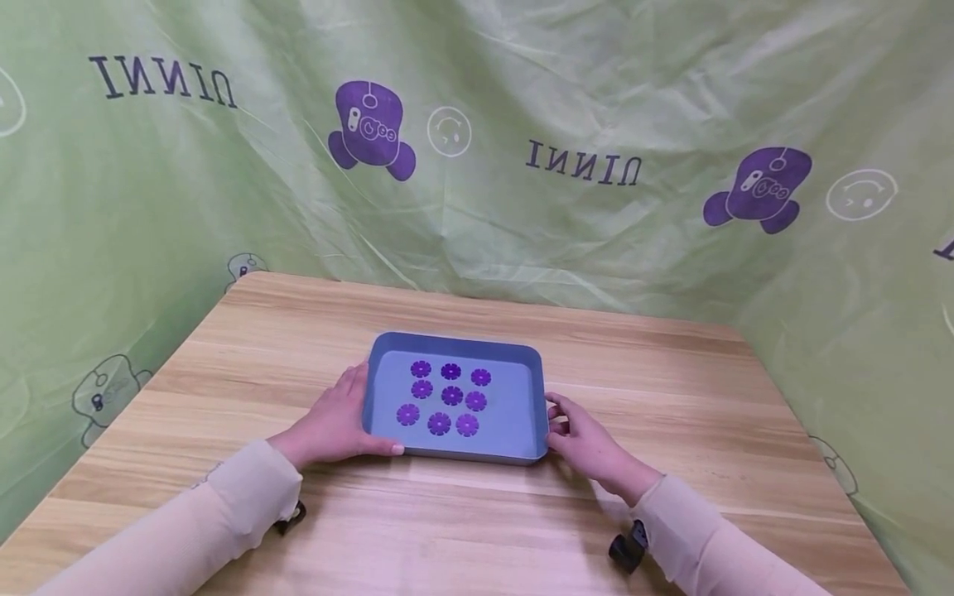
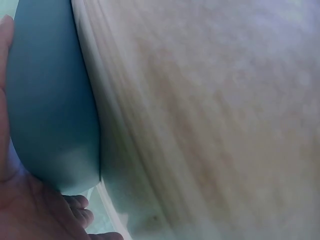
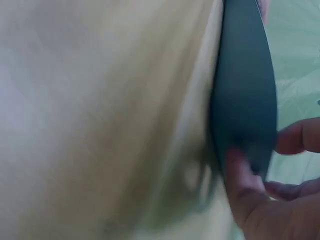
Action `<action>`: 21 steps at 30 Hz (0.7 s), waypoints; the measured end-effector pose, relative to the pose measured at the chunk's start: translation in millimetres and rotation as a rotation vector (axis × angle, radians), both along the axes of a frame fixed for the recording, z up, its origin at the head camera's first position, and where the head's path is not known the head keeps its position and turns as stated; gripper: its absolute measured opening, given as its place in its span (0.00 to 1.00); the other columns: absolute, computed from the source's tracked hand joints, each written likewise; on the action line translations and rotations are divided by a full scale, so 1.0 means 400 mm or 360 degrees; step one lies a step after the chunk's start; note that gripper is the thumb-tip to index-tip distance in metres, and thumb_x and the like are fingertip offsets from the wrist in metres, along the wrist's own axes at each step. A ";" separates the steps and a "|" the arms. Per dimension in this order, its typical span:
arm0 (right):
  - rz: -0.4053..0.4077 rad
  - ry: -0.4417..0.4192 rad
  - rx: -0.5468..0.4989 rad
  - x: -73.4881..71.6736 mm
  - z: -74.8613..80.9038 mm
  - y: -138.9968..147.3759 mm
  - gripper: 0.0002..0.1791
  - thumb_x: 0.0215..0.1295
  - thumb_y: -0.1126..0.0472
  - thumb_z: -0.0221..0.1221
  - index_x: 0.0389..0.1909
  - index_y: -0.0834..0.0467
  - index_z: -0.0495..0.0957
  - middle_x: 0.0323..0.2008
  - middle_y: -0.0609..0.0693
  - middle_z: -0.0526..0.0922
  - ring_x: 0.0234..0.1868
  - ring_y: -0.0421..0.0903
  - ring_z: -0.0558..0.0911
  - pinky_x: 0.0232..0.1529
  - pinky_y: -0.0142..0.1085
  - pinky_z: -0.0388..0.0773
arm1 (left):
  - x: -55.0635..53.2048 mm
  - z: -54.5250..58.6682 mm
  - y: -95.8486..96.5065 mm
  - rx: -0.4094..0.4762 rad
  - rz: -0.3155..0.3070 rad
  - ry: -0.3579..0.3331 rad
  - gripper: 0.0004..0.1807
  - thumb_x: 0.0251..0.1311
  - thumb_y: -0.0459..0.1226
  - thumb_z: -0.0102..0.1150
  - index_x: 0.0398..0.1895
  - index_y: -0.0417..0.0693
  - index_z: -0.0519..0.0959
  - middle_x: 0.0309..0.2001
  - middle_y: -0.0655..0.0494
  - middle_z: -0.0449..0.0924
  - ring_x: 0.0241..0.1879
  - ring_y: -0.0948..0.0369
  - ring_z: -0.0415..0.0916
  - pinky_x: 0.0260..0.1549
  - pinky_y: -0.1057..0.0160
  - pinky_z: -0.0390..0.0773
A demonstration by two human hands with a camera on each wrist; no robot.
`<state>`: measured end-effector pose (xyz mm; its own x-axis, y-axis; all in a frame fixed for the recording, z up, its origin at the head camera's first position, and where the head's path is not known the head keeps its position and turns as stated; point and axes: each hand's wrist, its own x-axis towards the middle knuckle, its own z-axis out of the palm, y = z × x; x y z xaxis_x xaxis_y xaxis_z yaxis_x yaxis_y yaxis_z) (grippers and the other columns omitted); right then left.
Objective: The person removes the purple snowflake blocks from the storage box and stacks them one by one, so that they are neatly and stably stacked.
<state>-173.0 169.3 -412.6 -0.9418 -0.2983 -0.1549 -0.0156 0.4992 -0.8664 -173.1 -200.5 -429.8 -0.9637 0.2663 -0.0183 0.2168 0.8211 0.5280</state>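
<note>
Blue tray (image 1: 513,397) sat btwn L grip (image 1: 337,422), spread wide on its L side, & R grip (image 1: 589,439), pinching its near R corner.

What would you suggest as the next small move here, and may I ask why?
I would probably steady the blue tray and keep it level before any shift: the left hand is at its left side and the right hand is at its right. Nine purple discs lie in three rows inside, and a tilt might slide them.
</note>
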 end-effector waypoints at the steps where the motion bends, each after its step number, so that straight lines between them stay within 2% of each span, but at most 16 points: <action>1: 0.0022 0.0023 0.0029 -0.007 0.009 0.004 0.37 0.64 0.74 0.58 0.74 0.74 0.58 0.58 0.67 0.73 0.56 0.59 0.78 0.56 0.48 0.81 | -0.001 0.000 0.001 0.0011 -0.0005 0.0004 0.80 0.39 0.65 0.80 0.80 0.27 0.40 0.77 0.23 0.47 0.76 0.31 0.45 0.70 0.29 0.51; 5: 0.0051 0.0106 0.0093 -0.054 0.056 0.009 0.36 0.68 0.69 0.59 0.76 0.72 0.59 0.63 0.70 0.71 0.61 0.63 0.75 0.60 0.54 0.77 | 0.001 -0.004 0.003 0.0057 -0.0011 0.0032 0.80 0.38 0.64 0.81 0.80 0.29 0.40 0.77 0.24 0.48 0.75 0.31 0.48 0.70 0.29 0.52; 7: 0.0029 0.0094 0.0074 -0.087 0.076 -0.004 0.35 0.71 0.68 0.58 0.76 0.70 0.60 0.65 0.70 0.70 0.62 0.63 0.74 0.60 0.53 0.77 | 0.006 -0.010 0.001 0.0072 -0.0006 0.0042 0.80 0.38 0.63 0.82 0.80 0.29 0.40 0.76 0.24 0.50 0.74 0.31 0.51 0.69 0.28 0.54; 10: 0.0063 0.0076 0.0077 -0.135 0.095 -0.039 0.33 0.72 0.67 0.57 0.76 0.69 0.60 0.65 0.70 0.71 0.64 0.63 0.74 0.62 0.53 0.76 | 0.016 -0.018 -0.003 0.0083 0.0012 0.0021 0.81 0.37 0.63 0.82 0.80 0.29 0.40 0.75 0.23 0.50 0.73 0.30 0.52 0.68 0.28 0.55; 15: 0.0163 0.0052 0.0139 -0.200 0.103 -0.102 0.31 0.73 0.66 0.56 0.75 0.68 0.64 0.64 0.67 0.74 0.65 0.63 0.74 0.63 0.53 0.76 | 0.024 -0.017 -0.002 0.0068 0.0026 -0.0015 0.81 0.37 0.64 0.81 0.79 0.26 0.41 0.76 0.22 0.49 0.74 0.29 0.50 0.69 0.29 0.53; 21: 0.0256 0.0042 0.0182 -0.255 0.082 -0.155 0.19 0.72 0.68 0.58 0.61 0.72 0.77 0.52 0.63 0.83 0.53 0.56 0.82 0.55 0.47 0.82 | 0.006 -0.003 0.005 0.0038 0.0015 -0.0010 0.80 0.38 0.64 0.81 0.79 0.25 0.41 0.77 0.24 0.47 0.76 0.30 0.45 0.71 0.31 0.50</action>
<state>-274.9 107.2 -379.9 -0.8875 -0.4274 -0.1724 -0.1250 0.5834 -0.8025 -170.6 -198.4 -431.1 -0.9661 0.2576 -0.0183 0.2056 0.8101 0.5490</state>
